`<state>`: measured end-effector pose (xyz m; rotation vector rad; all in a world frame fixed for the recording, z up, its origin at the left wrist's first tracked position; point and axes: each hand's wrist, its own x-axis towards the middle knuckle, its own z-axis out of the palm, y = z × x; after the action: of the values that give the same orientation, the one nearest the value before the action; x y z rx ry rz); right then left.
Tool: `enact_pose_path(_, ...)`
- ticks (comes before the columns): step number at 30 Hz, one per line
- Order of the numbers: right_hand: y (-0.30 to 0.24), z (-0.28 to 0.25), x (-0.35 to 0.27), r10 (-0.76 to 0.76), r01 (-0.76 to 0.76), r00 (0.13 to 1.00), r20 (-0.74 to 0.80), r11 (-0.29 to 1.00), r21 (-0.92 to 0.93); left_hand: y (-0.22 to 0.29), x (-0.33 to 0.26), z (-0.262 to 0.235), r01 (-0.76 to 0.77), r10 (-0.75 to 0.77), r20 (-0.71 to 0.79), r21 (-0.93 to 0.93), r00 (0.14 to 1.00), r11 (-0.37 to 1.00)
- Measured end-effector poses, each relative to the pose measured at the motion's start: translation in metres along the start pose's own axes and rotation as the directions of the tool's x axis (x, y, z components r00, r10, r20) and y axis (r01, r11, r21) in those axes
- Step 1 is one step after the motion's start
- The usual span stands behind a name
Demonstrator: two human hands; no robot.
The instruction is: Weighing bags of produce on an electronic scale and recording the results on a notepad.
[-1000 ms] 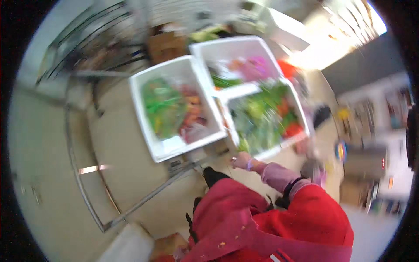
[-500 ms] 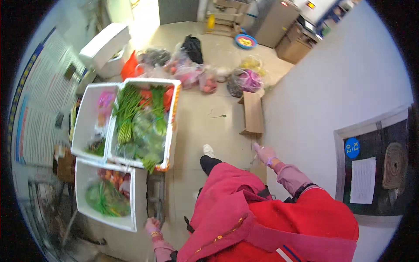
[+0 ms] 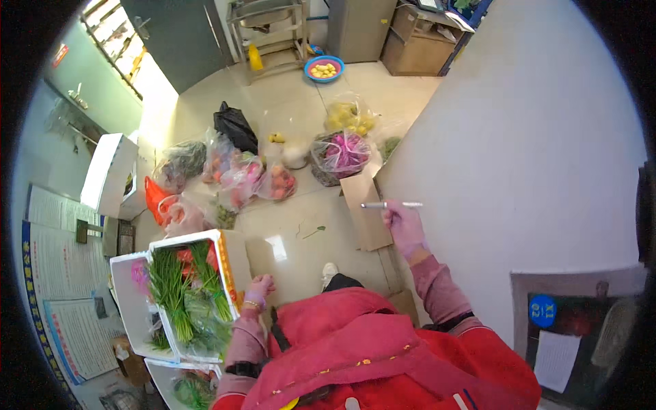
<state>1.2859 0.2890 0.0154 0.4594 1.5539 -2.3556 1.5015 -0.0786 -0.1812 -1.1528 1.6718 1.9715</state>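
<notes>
My right hand [image 3: 404,229] is raised at the right, above a brown cardboard box [image 3: 366,212] on the floor. Its fingers are closed round a slim silver pen-like thing [image 3: 413,204], held almost level and sticking out on both sides. My left hand [image 3: 258,290] hangs low at the left with its fingers curled in and nothing visible in them. It is beside a white foam box [image 3: 236,256] holding bundles of long green vegetables [image 3: 171,287] and leafy greens in clear plastic, apart from it.
Ahead on the floor lie several produce bags, including a bag of purple vegetables [image 3: 342,154], a bag of red fruit [image 3: 279,182] and a black bag [image 3: 236,128]. A blue basin [image 3: 324,69] stands farther off. A white wall [image 3: 506,157] rises on my right.
My view has moved forward along the floor, and the foam boxes now lie lower left. My right hand has risen, and the pen-like thing now shows clearly. My left hand has come forward.
</notes>
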Motion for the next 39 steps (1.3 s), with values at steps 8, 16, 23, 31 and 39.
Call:
enact_pose_path(8,-0.084,0.065,0.153,-0.148,0.15,0.989,-0.024,0.973,0.177,0.076,0.121,-0.035,-0.232,-0.163,0.245,0.968,0.956,0.092)
enact_pose_path(16,-0.113,0.118,0.335,-0.013,0.042,0.941,-0.338,0.996,0.08,0.105,0.296,-0.103,-0.32,-0.058,0.315,0.924,0.947,-0.21)
enact_pose_path(23,-0.162,0.067,0.401,-0.226,0.143,0.821,-0.524,0.97,-0.196,0.408,0.482,0.017,-0.25,0.118,0.267,0.958,0.956,-0.144)
enact_pose_path(31,-0.163,0.075,0.553,-0.059,-0.039,0.802,-0.595,0.988,-0.151,0.575,0.567,0.104,-0.115,0.109,0.059,0.121,0.992,0.986)
enact_pose_path(39,-0.053,-0.046,0.713,0.117,-0.388,0.856,-0.503,0.788,-0.477,0.757,0.711,0.234,-0.027,-0.038,0.162,0.384,0.986,0.923)
